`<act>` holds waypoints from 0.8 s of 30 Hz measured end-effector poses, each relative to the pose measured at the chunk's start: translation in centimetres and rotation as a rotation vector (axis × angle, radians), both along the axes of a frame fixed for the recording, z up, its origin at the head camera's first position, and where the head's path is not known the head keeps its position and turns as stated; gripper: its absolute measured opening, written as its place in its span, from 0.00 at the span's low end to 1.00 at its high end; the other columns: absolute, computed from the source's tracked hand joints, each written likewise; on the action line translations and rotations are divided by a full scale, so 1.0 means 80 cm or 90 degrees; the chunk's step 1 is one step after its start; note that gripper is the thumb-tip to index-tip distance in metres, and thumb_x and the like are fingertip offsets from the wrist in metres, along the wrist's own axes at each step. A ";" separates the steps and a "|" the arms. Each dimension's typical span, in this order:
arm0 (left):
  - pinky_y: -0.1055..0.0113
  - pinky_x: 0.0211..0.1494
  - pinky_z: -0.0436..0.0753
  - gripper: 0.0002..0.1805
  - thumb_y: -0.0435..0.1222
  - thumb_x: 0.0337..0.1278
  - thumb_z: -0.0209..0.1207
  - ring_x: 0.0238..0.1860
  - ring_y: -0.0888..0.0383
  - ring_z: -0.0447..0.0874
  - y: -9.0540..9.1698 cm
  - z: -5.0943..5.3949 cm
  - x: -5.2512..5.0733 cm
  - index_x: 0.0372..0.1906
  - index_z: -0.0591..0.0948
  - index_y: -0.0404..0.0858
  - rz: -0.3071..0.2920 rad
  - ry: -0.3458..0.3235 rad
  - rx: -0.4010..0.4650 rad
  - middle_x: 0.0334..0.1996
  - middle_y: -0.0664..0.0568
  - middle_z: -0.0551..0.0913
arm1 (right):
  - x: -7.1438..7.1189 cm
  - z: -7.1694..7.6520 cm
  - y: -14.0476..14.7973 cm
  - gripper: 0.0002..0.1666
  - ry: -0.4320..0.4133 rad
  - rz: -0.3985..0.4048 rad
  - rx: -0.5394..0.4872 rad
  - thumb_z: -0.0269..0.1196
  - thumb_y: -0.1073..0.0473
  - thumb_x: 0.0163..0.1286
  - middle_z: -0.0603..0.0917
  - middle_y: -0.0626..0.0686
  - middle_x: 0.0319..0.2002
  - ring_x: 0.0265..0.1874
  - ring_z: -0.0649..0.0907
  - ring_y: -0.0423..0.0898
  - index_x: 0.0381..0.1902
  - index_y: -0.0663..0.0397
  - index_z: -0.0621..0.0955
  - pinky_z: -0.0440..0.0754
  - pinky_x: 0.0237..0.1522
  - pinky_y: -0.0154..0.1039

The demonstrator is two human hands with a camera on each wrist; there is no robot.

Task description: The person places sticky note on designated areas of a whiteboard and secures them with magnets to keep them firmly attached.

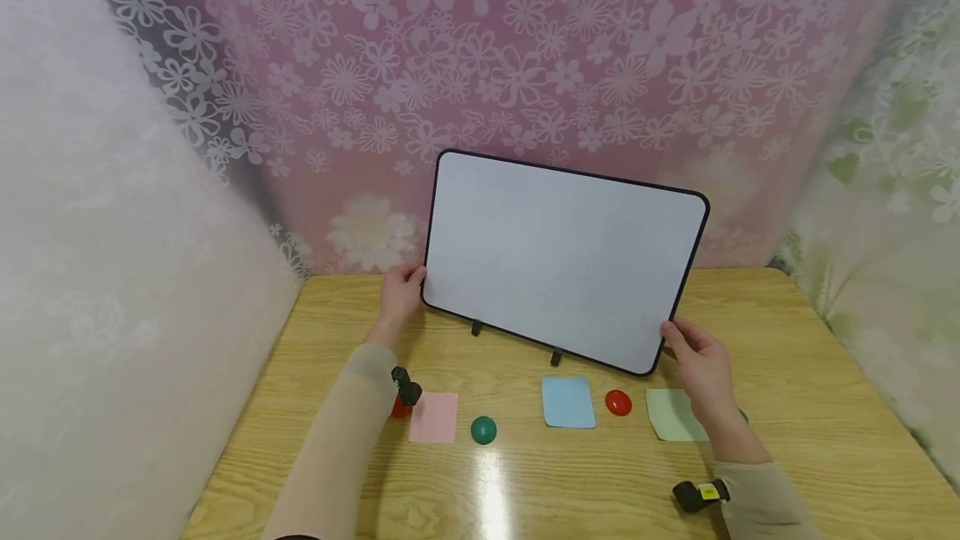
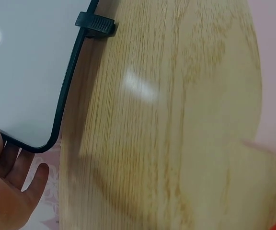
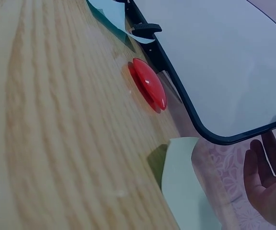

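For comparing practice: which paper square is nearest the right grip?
The pale green square, rightmost, closest to the right grip; the blue square and pink square lie farther left.

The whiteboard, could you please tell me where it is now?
In the head view, the whiteboard is just right of centre, held between the left hand and right hand, beyond the blue paper square.

Just behind your left grip [image 1: 401, 294], you wear a plain beige sleeve [image 1: 330, 448] with a greyer band [image 1: 372, 361] near its cuff and a small black wrist camera [image 1: 407, 390]. Behind your right grip [image 1: 705, 365], a darker beige sleeve [image 1: 765, 500] meets a rounded black wrist camera [image 1: 687, 497] with a yellow label [image 1: 708, 492] beside it.
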State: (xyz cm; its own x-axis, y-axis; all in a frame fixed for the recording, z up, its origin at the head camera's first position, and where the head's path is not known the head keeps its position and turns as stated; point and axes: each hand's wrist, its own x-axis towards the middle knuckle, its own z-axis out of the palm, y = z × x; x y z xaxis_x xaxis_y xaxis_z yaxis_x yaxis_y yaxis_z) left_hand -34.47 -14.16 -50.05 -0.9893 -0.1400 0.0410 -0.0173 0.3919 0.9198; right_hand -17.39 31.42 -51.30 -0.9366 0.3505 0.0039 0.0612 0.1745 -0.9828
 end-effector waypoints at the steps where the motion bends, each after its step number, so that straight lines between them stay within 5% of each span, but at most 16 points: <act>1: 0.50 0.70 0.78 0.21 0.38 0.84 0.56 0.69 0.42 0.78 0.000 0.000 0.000 0.67 0.81 0.27 -0.001 -0.002 -0.001 0.65 0.35 0.82 | -0.001 0.000 0.001 0.33 0.001 0.002 0.001 0.60 0.51 0.85 0.83 0.24 0.42 0.42 0.84 0.25 0.73 0.72 0.74 0.83 0.48 0.26; 14: 0.49 0.69 0.78 0.18 0.35 0.83 0.56 0.65 0.41 0.80 -0.003 -0.004 -0.002 0.63 0.83 0.26 -0.001 0.014 -0.023 0.61 0.33 0.83 | -0.028 -0.003 0.016 0.36 -0.006 0.014 0.034 0.60 0.45 0.83 0.82 0.25 0.43 0.41 0.84 0.25 0.73 0.70 0.75 0.83 0.48 0.26; 24: 0.50 0.65 0.79 0.17 0.36 0.81 0.59 0.59 0.42 0.82 -0.002 -0.012 0.006 0.59 0.85 0.26 0.042 0.022 -0.020 0.55 0.34 0.86 | -0.049 -0.002 0.022 0.36 -0.028 0.013 0.075 0.60 0.42 0.83 0.85 0.36 0.51 0.42 0.83 0.27 0.72 0.65 0.78 0.83 0.47 0.25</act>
